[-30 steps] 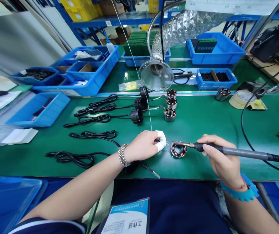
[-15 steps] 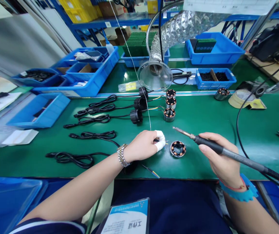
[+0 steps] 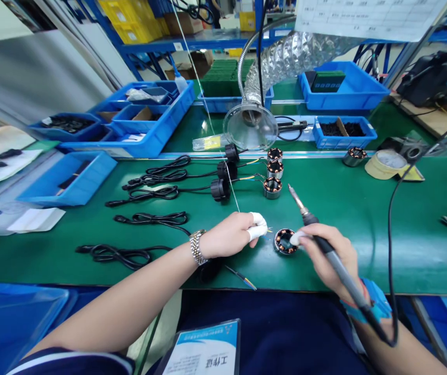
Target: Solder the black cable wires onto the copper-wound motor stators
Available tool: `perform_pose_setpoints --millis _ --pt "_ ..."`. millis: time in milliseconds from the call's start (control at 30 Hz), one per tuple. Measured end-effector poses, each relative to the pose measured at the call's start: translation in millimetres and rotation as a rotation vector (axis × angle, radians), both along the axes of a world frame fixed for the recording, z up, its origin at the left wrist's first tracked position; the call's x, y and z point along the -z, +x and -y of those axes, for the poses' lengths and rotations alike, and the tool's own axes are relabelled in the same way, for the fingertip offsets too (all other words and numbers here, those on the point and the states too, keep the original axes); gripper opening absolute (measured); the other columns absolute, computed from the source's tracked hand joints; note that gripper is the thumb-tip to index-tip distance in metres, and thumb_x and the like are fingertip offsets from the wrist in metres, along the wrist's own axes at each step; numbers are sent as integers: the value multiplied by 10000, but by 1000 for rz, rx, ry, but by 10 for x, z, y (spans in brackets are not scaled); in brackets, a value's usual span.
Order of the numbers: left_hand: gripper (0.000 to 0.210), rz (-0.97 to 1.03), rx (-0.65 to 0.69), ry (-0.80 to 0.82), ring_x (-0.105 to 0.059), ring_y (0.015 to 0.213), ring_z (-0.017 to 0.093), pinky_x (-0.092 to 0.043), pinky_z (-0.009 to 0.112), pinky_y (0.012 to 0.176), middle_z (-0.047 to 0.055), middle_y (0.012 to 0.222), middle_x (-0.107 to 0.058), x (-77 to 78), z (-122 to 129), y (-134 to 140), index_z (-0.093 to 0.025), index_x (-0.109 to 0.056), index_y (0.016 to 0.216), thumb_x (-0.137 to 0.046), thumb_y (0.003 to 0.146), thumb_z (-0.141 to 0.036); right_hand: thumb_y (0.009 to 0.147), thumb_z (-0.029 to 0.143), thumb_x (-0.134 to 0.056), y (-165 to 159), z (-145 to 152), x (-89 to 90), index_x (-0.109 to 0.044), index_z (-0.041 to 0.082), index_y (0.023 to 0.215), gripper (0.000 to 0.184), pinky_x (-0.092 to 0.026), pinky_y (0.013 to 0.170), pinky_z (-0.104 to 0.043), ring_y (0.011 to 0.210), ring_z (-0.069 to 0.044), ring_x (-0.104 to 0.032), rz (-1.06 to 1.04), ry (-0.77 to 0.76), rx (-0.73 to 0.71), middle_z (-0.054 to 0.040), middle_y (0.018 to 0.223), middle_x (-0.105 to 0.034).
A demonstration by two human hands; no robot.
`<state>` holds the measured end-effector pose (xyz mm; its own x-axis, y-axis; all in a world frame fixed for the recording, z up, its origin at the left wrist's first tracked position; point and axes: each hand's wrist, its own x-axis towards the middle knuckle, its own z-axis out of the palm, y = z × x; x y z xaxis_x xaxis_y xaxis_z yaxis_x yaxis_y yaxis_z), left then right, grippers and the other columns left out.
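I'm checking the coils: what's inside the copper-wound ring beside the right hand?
Copper-coloured windings line the ring around an open centre. The right hand overlaps its right edge, so the part behind the fingertip is hidden.

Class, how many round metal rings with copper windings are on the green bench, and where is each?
5: one ring by the right hand, three rings in a row near the clear funnel, one beside the tape roll. Others may be hidden.

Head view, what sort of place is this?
Probably an electronics assembly workshop: the right hand holds what looks like a soldering iron, copper-wound rings stand on the green bench, and blue bins sit at the back.
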<state>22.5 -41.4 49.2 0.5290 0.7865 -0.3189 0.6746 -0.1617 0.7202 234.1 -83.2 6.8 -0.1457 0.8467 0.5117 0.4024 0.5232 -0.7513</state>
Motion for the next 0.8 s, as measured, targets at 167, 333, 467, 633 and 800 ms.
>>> perform_pose_setpoints --millis 167,333,467,633,800 --pt "281 181 19 -247 -303 426 70 -239 204 432 -20 519 -476 9 -56 -8 -138 -496 640 -399 838 -312 755 125 -572 -176 -51 108 -499 237 1065 338 -491 685 -285 769 -155 -577 163 104 -193 -41 884 -606" --pt "202 374 -30 -503 -274 380 47 -173 181 370 6 572 -551 93 -109 -10 -149 -435 725 -433 819 -327 774 90 -524 -296 -98 130 -497 214 1073 325 -481 680 -283 767 -154 -555 203 190 -199 -40 828 -597" --pt "223 439 -79 -567 -291 362 35 -172 166 348 19 584 -557 148 -100 6 -140 -443 741 -461 802 -354 768 75 -518 -390 -75 84 -481 205 1056 318 -492 673 -268 733 -140 -571 180 213 -149 -32 814 -604" --pt "254 402 -68 -388 -436 439 60 -343 171 432 -4 568 -529 110 -57 -33 -118 -519 744 -482 809 -361 749 91 -538 -474 35 62 -447 216 1041 331 -510 682 -249 696 -120 -602 102 127 -67 -14 816 -608" --pt "225 331 -120 -144 -602 779 144 -461 259 730 64 883 -655 44 -1 -269 -133 -539 987 -449 836 -273 757 115 -558 -421 42 139 -395 222 1113 406 -512 666 -230 685 -101 -601 15 34 -19 -7 827 -616"
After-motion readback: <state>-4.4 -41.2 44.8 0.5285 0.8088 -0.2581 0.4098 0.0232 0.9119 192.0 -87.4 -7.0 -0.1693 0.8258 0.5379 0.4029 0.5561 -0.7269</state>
